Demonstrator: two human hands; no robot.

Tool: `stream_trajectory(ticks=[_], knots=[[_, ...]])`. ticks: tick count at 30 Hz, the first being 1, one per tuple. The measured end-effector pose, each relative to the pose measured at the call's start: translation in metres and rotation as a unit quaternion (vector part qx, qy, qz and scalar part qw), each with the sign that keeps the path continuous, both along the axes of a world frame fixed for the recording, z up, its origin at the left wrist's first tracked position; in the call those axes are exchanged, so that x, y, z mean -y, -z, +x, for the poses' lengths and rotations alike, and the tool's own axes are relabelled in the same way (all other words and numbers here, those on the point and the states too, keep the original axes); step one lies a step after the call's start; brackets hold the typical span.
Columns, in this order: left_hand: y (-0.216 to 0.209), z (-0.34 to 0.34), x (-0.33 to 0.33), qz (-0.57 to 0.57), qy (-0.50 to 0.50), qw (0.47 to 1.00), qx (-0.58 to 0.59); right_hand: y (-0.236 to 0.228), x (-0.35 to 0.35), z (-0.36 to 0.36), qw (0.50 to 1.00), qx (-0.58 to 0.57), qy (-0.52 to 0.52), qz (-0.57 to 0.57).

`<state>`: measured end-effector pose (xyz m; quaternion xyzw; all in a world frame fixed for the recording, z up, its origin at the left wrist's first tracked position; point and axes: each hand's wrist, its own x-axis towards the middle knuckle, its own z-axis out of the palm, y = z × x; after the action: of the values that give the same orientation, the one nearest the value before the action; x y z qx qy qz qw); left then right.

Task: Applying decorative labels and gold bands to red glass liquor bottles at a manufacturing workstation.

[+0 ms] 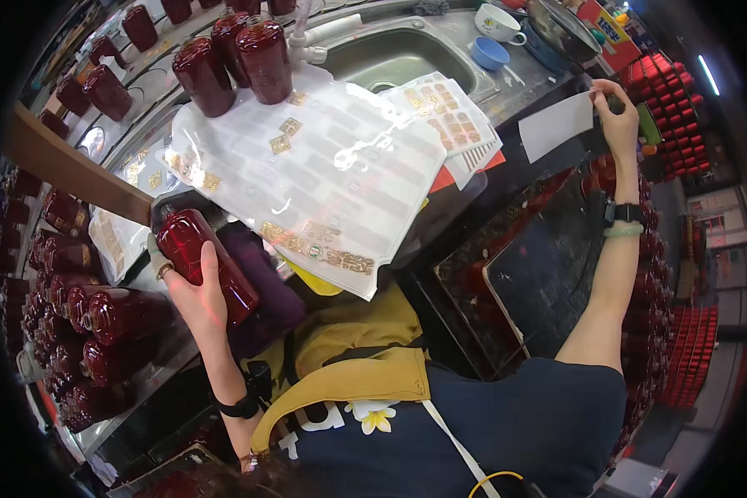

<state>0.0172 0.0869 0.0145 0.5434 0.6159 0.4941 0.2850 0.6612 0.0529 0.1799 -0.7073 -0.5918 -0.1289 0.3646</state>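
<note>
My left hand (197,297) is wrapped round a dark red glass bottle (195,241), which lies tilted over my lap beside a purple cloth (261,286). Far out to the right, my right hand (619,124) pinches the corner of a small blank white sheet (556,129) between thumb and fingertips. Between the hands, a large glossy backing sheet (307,158) with gold stickers (340,249) covers the worktop. Smaller sticker sheets (444,116) with gold and brown labels lie at its right, over something orange-red.
Several red bottles (266,62) stand behind the large sheet. More bottles are stacked (112,315) at my left. A steel sink (398,54) lies at the back, near a blue bowl (490,53) and a white cup (498,23). A wooden post (79,166) slants in from the left.
</note>
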Motion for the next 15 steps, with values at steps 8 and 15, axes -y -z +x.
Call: stream_trajectory(ticks=[8, 15], knots=[[0.0, -0.001, 0.0, 0.008, -0.012, 1.0, -0.015, 0.103, -0.015, 0.026, 0.978, 0.004, -0.027, -0.205], [-0.001, -0.003, 0.002, -0.045, -0.001, 0.999, -0.013, 0.155, -0.011, 0.032, 0.971, -0.067, -0.037, -0.228]])
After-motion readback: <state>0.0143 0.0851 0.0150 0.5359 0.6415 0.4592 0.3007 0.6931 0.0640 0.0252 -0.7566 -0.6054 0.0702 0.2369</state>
